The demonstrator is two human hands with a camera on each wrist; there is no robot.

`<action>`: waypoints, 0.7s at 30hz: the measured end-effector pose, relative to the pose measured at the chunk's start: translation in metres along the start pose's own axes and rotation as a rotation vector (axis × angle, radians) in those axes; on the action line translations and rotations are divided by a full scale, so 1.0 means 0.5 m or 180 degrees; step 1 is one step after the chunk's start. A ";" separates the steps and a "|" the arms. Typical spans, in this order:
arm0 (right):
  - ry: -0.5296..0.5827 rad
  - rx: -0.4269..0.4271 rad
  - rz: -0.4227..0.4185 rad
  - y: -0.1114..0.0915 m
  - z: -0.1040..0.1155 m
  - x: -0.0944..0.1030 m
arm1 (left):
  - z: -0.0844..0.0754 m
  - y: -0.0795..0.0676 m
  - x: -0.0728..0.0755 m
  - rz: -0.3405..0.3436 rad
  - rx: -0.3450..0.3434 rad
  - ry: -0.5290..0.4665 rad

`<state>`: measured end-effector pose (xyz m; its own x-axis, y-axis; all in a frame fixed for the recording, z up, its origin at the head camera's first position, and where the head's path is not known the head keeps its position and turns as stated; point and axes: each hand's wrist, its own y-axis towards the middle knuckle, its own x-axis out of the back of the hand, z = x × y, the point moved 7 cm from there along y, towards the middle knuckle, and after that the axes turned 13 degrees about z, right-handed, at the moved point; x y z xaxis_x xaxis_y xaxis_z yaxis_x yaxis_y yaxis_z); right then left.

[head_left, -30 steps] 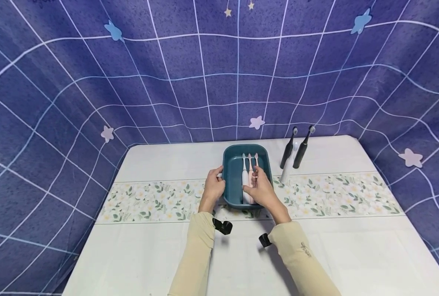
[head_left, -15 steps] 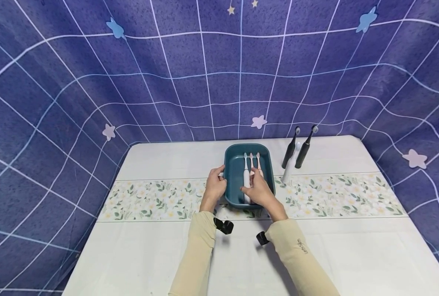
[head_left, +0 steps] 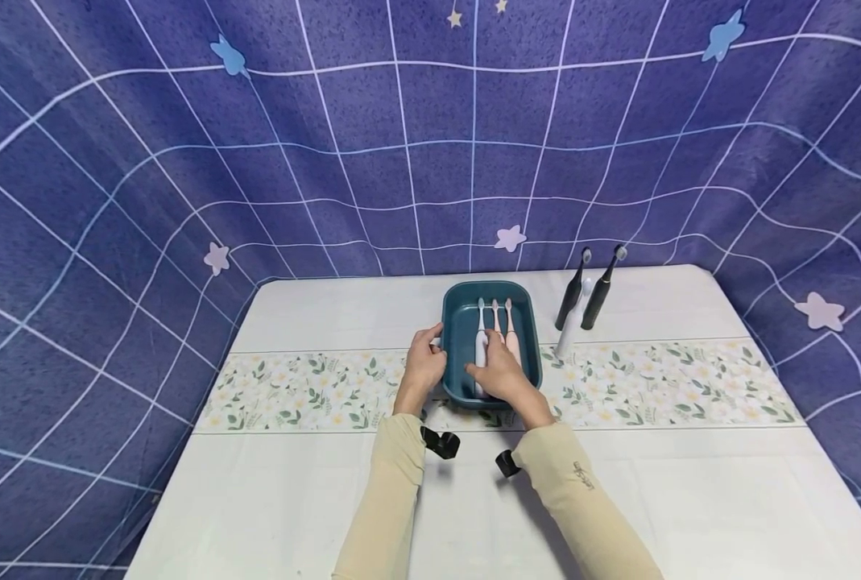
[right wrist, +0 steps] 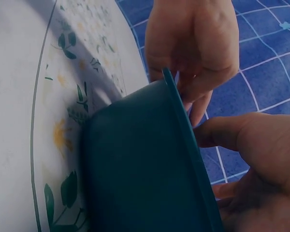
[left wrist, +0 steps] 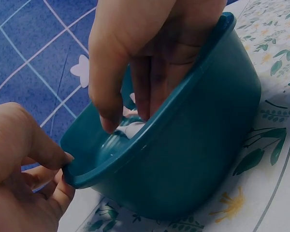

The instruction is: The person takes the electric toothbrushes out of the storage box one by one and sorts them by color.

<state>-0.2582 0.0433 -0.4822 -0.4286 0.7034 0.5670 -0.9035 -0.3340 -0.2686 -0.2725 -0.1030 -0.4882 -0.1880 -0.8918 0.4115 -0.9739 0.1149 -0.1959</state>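
Observation:
A dark green plastic bin (head_left: 453, 387) stands on the table, with a white electric toothbrush (head_left: 481, 346) and two pink electric toothbrushes (head_left: 512, 342) lying side by side in it, heads toward the back. My left hand (head_left: 423, 362) pinches the bin's left rim between thumb and fingers, as the left wrist view confirms. Inside the bin, my right hand (head_left: 504, 372) holds the white toothbrush, thumb on its left side and fingers on its right. That hand covers the lower part of the middle pink toothbrush. In the right wrist view the bin wall hides the toothbrushes.
Right of the bin, two black electric toothbrushes (head_left: 597, 298) and another white one (head_left: 571, 326) stand upright on the table. A floral band (head_left: 300, 395) crosses the white tabletop (head_left: 285, 491). Behind hangs a blue curtain (head_left: 358, 177) with grid lines and stars.
My right hand has moved left inside the bin, from the pink toothbrushes to the white one. The rightmost pink toothbrush now shows more. My left hand stays on the rim.

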 end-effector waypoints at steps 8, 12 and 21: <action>0.0006 -0.0020 0.0055 0.017 -0.004 -0.014 | -0.001 0.000 -0.001 -0.0033 -0.0008 -0.0056; -0.0013 -0.0046 0.0054 0.023 -0.004 -0.019 | -0.002 -0.001 -0.001 -0.0036 -0.0001 -0.0061; 0.0079 -0.0026 0.0085 0.038 -0.005 -0.031 | -0.007 -0.002 0.000 -0.0053 -0.0050 -0.0030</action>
<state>-0.2684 0.0275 -0.4980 -0.4524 0.7096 0.5402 -0.8916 -0.3478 -0.2898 -0.2720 -0.1017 -0.4848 -0.1707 -0.8978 0.4060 -0.9787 0.1069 -0.1750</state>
